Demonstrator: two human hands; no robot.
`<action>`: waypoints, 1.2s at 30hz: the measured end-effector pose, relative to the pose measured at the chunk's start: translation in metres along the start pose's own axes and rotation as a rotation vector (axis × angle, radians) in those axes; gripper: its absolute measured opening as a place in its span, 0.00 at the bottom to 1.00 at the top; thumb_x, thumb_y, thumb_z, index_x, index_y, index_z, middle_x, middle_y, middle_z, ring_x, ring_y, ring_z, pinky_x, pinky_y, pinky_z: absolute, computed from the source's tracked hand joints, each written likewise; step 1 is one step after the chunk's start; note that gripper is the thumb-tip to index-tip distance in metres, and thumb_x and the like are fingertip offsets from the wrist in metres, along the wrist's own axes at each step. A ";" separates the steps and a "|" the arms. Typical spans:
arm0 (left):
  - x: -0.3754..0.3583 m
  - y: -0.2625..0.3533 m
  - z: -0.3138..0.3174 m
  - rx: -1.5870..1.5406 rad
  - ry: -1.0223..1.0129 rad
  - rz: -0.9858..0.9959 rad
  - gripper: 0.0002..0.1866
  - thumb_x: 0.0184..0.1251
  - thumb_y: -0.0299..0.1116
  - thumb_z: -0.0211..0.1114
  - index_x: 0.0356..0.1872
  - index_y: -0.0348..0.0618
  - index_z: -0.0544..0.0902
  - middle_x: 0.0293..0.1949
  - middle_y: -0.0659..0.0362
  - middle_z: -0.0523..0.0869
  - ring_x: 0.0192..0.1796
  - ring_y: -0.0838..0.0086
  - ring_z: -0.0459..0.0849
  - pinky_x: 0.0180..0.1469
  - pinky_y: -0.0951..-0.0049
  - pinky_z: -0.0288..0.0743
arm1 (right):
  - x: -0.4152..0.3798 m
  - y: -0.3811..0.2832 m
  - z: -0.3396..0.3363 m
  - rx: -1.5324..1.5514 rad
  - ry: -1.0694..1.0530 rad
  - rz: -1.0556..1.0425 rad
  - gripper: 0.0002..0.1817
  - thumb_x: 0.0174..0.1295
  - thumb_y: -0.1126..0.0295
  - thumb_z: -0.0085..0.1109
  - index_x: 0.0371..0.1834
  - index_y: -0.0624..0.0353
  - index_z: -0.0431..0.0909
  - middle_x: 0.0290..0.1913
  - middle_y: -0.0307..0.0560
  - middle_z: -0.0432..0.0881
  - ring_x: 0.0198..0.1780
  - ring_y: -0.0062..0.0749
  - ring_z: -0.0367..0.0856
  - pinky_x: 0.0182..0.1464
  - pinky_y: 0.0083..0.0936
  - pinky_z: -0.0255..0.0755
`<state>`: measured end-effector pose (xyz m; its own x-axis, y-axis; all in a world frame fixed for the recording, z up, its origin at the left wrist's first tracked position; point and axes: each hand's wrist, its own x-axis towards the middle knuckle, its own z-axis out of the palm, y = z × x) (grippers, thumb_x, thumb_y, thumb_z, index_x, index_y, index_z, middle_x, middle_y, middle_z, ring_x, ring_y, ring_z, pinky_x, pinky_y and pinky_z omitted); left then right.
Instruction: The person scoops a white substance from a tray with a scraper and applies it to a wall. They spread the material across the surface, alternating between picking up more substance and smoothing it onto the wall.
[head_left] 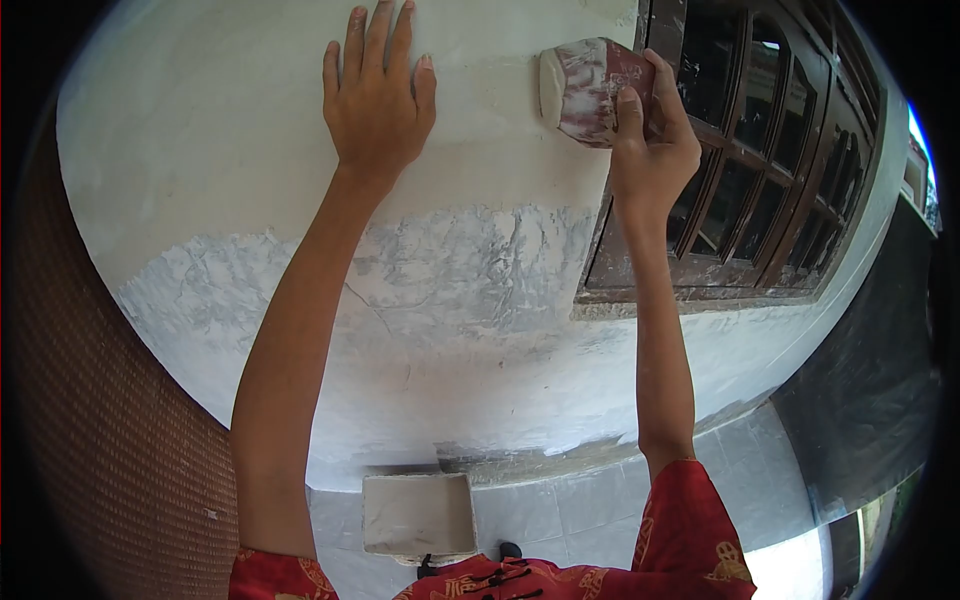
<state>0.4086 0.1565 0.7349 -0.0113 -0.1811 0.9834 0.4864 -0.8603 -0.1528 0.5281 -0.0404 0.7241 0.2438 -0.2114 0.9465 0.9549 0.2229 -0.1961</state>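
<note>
My left hand [380, 108] lies flat against the pale plastered wall [480, 110] with its fingers spread, holding nothing. My right hand [655, 135] grips a reddish-brown block [590, 90] smeared with white, its thumb on the near face and its fingers around the right side. The pale left side of the block is at the wall, just left of the dark wooden window frame. Below both hands a rough grey-white patch [470, 265] runs across the wall.
A brown wooden window [740, 180] with small panes is at the right. An off-white container [418, 515] stands on the grey tiled floor [580, 505] near my feet. A woven brown surface [130, 440] fills the left side, and dark sheeting [860, 370] hangs at the right.
</note>
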 end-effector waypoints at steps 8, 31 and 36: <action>-0.001 -0.001 0.002 -0.018 0.029 0.011 0.30 0.70 0.36 0.51 0.72 0.36 0.67 0.73 0.45 0.67 0.76 0.49 0.62 0.74 0.45 0.55 | -0.004 0.008 -0.006 -0.157 0.067 -0.102 0.22 0.64 0.81 0.58 0.62 0.56 0.81 0.34 0.49 0.89 0.33 0.16 0.83 0.36 0.19 0.78; -0.001 -0.002 0.002 -0.008 -0.003 -0.004 0.30 0.70 0.35 0.51 0.73 0.36 0.65 0.74 0.45 0.66 0.77 0.49 0.60 0.75 0.45 0.53 | 0.007 0.020 0.001 0.048 0.032 0.017 0.24 0.65 0.80 0.59 0.65 0.51 0.79 0.36 0.47 0.88 0.34 0.15 0.80 0.39 0.19 0.78; 0.000 0.000 0.001 -0.023 -0.009 0.005 0.30 0.70 0.35 0.51 0.73 0.36 0.66 0.74 0.45 0.66 0.76 0.48 0.61 0.74 0.44 0.54 | -0.011 -0.005 0.022 0.029 -0.190 0.077 0.22 0.66 0.79 0.60 0.63 0.51 0.80 0.36 0.46 0.87 0.36 0.17 0.80 0.40 0.21 0.79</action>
<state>0.4089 0.1571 0.7347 -0.0014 -0.1811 0.9835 0.4666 -0.8700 -0.1595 0.5166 -0.0180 0.7201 0.2767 -0.0098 0.9609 0.9288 0.2593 -0.2648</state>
